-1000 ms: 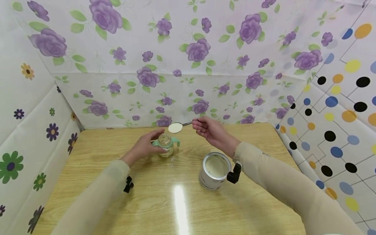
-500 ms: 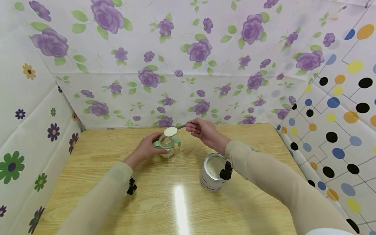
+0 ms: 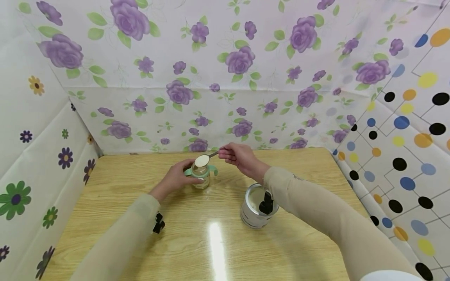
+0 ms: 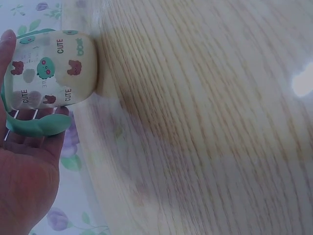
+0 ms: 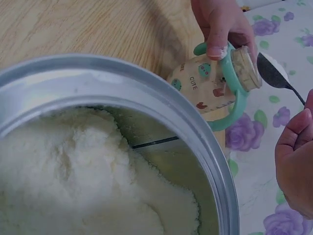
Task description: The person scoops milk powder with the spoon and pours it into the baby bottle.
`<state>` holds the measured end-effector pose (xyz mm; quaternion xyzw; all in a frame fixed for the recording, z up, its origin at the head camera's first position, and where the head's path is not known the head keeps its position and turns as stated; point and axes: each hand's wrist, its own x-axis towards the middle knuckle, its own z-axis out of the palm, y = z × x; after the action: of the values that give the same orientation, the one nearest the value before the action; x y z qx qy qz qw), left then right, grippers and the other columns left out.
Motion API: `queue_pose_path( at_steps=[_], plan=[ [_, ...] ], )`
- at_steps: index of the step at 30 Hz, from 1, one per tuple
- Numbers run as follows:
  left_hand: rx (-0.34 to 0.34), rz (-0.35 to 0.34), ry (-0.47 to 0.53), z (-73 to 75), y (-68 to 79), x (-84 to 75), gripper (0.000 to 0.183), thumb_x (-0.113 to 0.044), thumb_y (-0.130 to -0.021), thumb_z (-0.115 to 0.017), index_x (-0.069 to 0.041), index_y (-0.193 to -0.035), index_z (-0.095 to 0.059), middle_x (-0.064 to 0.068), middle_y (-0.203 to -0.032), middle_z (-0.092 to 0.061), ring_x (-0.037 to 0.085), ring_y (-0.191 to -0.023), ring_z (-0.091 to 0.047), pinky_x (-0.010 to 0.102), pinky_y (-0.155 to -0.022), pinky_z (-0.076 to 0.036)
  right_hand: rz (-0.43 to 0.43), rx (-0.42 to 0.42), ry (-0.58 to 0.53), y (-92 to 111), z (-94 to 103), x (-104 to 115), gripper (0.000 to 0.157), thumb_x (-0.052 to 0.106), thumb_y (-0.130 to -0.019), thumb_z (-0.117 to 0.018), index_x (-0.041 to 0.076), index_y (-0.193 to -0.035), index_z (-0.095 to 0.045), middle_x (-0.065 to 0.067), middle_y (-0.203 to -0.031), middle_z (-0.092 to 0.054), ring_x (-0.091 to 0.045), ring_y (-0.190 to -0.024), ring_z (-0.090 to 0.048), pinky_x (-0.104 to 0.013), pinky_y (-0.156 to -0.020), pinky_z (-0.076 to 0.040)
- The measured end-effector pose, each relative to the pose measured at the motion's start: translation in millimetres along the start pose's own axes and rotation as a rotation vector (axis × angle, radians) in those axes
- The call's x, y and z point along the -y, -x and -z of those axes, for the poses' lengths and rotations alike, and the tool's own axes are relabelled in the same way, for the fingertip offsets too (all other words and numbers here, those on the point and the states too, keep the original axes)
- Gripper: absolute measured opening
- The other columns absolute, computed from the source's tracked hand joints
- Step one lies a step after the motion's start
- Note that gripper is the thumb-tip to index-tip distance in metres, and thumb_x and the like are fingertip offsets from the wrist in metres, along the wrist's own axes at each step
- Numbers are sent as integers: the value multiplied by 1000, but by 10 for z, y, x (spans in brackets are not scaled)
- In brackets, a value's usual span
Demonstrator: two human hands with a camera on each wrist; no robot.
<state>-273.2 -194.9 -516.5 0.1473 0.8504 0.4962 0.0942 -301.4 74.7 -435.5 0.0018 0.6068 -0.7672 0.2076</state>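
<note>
A clear baby bottle (image 3: 200,180) with a green two-handled collar and printed cartoons stands on the table, its mouth uncapped. My left hand (image 3: 177,177) grips it from the left, thumb in front and fingers behind, as the left wrist view also shows the printed bottle (image 4: 54,71). My right hand (image 3: 240,158) pinches the handle of a spoon (image 3: 202,160) heaped with pale powder. The spoon's bowl is held level right over the bottle's mouth. In the right wrist view, the dark underside of the spoon (image 5: 272,72) shows beside the open neck.
A wide metal can (image 3: 251,218) of pale powder (image 5: 73,171) stands on the wooden table (image 3: 175,242), below my right forearm. Flowered sheeting (image 3: 218,117) hangs behind the table, with patterned sheets at both sides.
My right hand has carried the loaded spoon left and slightly down, from beside the bottle to over its mouth. My left hand keeps its grip on the bottle.
</note>
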Motion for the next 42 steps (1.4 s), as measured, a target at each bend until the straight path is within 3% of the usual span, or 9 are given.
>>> queue_pose_path(
  at_steps=[4, 12, 25, 32, 37, 42],
  plan=[
    [1, 7, 1, -4, 0, -3, 78, -27, -85, -95, -9, -152, -58, 12, -144, -65, 33, -135, -61, 54, -115, -48, 2, 10, 38, -9, -19, -4, 41, 13, -112, -48, -18, -136, -60, -1, -85, -79, -9, -80, -76, -20, -74, -59],
    [3, -4, 13, -7, 1, 3, 77, -29, -86, -94, -10, -152, -58, 11, -143, -66, 33, -133, -62, 55, -114, -48, 16, 29, 85, -13, -51, -15, 43, 15, -113, -48, -19, -137, -59, 1, -86, -79, -8, -81, -76, -20, -75, -59],
    [6, -7, 7, 5, 4, -13, 76, -28, -86, -93, -10, -151, -58, 11, -141, -67, 32, -130, -63, 54, -113, -50, 52, 65, 141, -7, -147, -3, 32, 15, -113, -53, -11, -122, -69, 0, -87, -79, -9, -81, -77, -23, -76, -61],
    [7, -6, 3, -1, -3, -17, 74, -27, -86, -94, -10, -149, -60, 10, -141, -67, 31, -130, -64, 54, -112, -50, 87, 115, 208, 4, -206, -1, 32, 15, -112, -57, -12, -125, -69, -2, -91, -80, -10, -84, -77, -26, -80, -62],
    [7, -5, -2, -3, 5, -5, 76, -29, -87, -93, -11, -151, -58, 10, -142, -67, 31, -129, -64, 54, -111, -51, 126, 181, 253, -20, -213, -31, 31, 15, -111, -60, -10, -124, -72, -3, -93, -80, -12, -87, -78, -43, -94, -62],
    [6, -5, 8, -1, 17, -14, 75, -29, -87, -93, -12, -151, -59, 10, -142, -67, 31, -128, -65, 53, -110, -52, 140, 228, 292, -26, -230, -53, 25, 16, -110, -64, -4, -118, -77, -6, -95, -81, -15, -89, -78, -61, -106, -54]
  ],
)
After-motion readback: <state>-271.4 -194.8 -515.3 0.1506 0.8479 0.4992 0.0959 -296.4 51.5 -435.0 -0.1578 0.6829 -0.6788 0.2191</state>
